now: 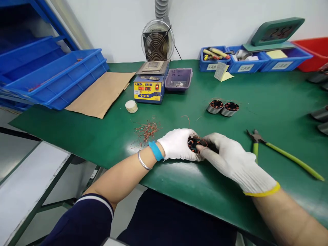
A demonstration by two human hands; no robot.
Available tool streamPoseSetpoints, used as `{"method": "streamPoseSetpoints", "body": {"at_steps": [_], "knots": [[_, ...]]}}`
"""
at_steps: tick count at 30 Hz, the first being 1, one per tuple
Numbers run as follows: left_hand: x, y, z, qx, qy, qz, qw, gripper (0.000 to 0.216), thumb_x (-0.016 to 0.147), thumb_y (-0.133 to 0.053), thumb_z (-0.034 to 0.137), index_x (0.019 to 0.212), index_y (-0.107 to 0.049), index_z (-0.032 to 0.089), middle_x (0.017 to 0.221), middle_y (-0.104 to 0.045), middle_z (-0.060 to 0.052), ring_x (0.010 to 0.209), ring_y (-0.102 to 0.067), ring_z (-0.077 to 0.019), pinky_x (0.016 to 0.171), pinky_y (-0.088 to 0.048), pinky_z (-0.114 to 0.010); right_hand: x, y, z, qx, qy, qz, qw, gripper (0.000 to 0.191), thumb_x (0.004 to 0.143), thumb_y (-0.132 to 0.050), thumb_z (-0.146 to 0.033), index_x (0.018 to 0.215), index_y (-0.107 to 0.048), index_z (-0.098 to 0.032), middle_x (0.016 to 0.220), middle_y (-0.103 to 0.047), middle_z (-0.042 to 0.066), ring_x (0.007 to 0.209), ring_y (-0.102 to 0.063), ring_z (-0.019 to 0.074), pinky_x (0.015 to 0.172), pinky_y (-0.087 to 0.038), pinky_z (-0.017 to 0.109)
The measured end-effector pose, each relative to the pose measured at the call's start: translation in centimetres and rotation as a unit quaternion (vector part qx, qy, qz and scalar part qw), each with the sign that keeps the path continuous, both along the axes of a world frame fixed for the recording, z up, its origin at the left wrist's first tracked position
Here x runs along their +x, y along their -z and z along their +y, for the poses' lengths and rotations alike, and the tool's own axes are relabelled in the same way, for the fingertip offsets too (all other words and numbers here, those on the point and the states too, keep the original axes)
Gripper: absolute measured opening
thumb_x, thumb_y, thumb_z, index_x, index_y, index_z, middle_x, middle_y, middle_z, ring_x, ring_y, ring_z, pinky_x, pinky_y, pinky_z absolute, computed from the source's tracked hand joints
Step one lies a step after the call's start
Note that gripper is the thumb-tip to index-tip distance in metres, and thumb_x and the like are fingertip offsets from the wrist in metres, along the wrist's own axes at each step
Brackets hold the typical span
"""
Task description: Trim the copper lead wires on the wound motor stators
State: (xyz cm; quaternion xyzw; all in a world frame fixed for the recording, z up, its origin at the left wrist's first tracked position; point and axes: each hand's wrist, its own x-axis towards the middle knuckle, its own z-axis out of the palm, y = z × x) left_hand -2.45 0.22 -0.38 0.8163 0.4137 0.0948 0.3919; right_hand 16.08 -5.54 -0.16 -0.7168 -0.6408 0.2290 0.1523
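Both my hands wear white gloves and meet over a small round motor stator (194, 143) with copper windings, resting on the green mat (269, 102). My left hand (178, 145) curls around the stator's left side. My right hand (230, 160) pinches at its right edge with thumb and forefinger pressed together. Much of the stator is hidden by the fingers. Green-handled cutting pliers (279, 152) lie on the mat just right of my right hand.
Two more stators (222, 107) sit behind my hands. A heap of copper wire scraps (147, 131) lies to the left. A yellow-and-blue solder pot (150, 87), a fan, a purple tray (178, 79), a tape roll, cardboard and blue bins stand further back.
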Motion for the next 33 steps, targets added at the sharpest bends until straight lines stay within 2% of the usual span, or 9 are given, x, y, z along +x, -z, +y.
{"method": "streamPoseSetpoints", "body": {"at_steps": [4,9,11,13,16,18,21,25,33], "knots": [[0.7,0.8,0.0,0.016,-0.024,-0.002,1.0,0.045,0.061,-0.082,0.051,0.096,-0.071,0.025,0.096,-0.076,-0.002,0.086,-0.072,-0.0256,0.076,-0.057,-0.034,-1.1,-0.4,-0.7,0.081,-0.005,0.057,0.995,0.023,0.083,-0.051,-0.039,0.084,-0.069,-0.025,0.085,-0.076,0.005,0.079,-0.07,0.0253,0.068,-0.055,0.038],[0.7,1.5,0.5,0.051,-0.006,0.005,0.999,0.049,0.064,-0.081,0.041,0.11,-0.072,0.024,0.112,-0.076,-0.004,0.104,-0.071,-0.0277,0.092,-0.056,-0.036,-1.5,-0.6,-2.8,0.196,-0.342,-0.022,0.919,0.027,0.089,-0.046,-0.028,0.074,-0.067,-0.025,0.083,-0.073,0.008,0.086,-0.07,0.0272,0.085,-0.058,0.046],[0.7,1.5,0.5,0.054,0.008,0.011,0.998,0.05,0.066,-0.081,0.043,0.112,-0.071,0.024,0.114,-0.076,-0.005,0.107,-0.071,-0.0291,0.094,-0.056,-0.038,-1.1,-0.8,-3.3,0.173,-0.368,-0.032,0.913,0.024,0.088,-0.05,-0.029,0.075,-0.069,-0.025,0.084,-0.074,0.008,0.087,-0.071,0.0283,0.084,-0.059,0.048],[0.7,1.5,0.5,0.05,0.011,0.007,0.999,0.052,0.067,-0.081,0.046,0.113,-0.071,0.024,0.115,-0.075,-0.005,0.107,-0.071,-0.0291,0.093,-0.056,-0.038,0.0,-1.1,-3.1,0.137,-0.305,0.021,0.942,0.02,0.087,-0.055,-0.037,0.083,-0.072,-0.027,0.092,-0.075,0.008,0.092,-0.071,0.0279,0.082,-0.06,0.044],[0.5,1.5,0.5,0.038,0.006,-0.006,0.999,0.058,0.063,-0.083,0.053,0.112,-0.07,0.025,0.112,-0.074,-0.004,0.102,-0.071,-0.0286,0.088,-0.057,-0.037,1.8,-1.2,-1.8,0.115,-0.065,0.101,0.986,0.024,0.085,-0.058,-0.045,0.094,-0.073,-0.028,0.095,-0.076,0.007,0.088,-0.072,0.026,0.078,-0.06,0.039],[0.4,1.4,0.5,0.037,0.003,-0.005,0.999,0.058,0.061,-0.084,0.056,0.109,-0.071,0.027,0.108,-0.074,-0.003,0.098,-0.071,-0.0279,0.084,-0.057,-0.036,2.0,-0.9,-0.7,0.105,0.065,0.115,0.986,0.028,0.079,-0.062,-0.045,0.098,-0.073,-0.026,0.096,-0.075,0.008,0.089,-0.072,0.0274,0.085,-0.058,0.043],[0.4,1.2,0.5,0.041,0.001,0.01,0.999,0.051,0.062,-0.082,0.056,0.102,-0.071,0.026,0.098,-0.073,-0.002,0.09,-0.071,-0.027,0.078,-0.056,-0.035,0.7,0.0,0.6,0.091,0.053,0.108,0.989,0.034,0.07,-0.065,-0.044,0.095,-0.074,-0.024,0.104,-0.074,0.009,0.097,-0.07,0.0299,0.092,-0.056,0.046],[0.5,1.0,0.4,0.047,-0.006,0.021,0.999,0.05,0.062,-0.083,0.055,0.099,-0.07,0.025,0.096,-0.074,-0.004,0.088,-0.071,-0.0288,0.076,-0.057,-0.037,-1.1,0.5,1.1,0.125,-0.014,0.029,0.992,0.021,0.078,-0.054,-0.039,0.081,-0.071,-0.026,0.102,-0.073,0.008,0.098,-0.067,0.0289,0.086,-0.055,0.044],[-0.5,0.6,1.4,-0.015,0.048,-0.043,0.998,0.048,0.062,-0.081,0.03,0.108,-0.07,0.021,0.108,-0.076,-0.006,0.103,-0.071,-0.0305,0.091,-0.056,-0.04,-1.5,0.5,1.7,0.015,0.086,-0.021,0.996,0.019,0.082,-0.053,-0.033,0.089,-0.068,-0.024,0.098,-0.071,0.01,0.098,-0.066,0.0315,0.084,-0.053,0.05]]}}
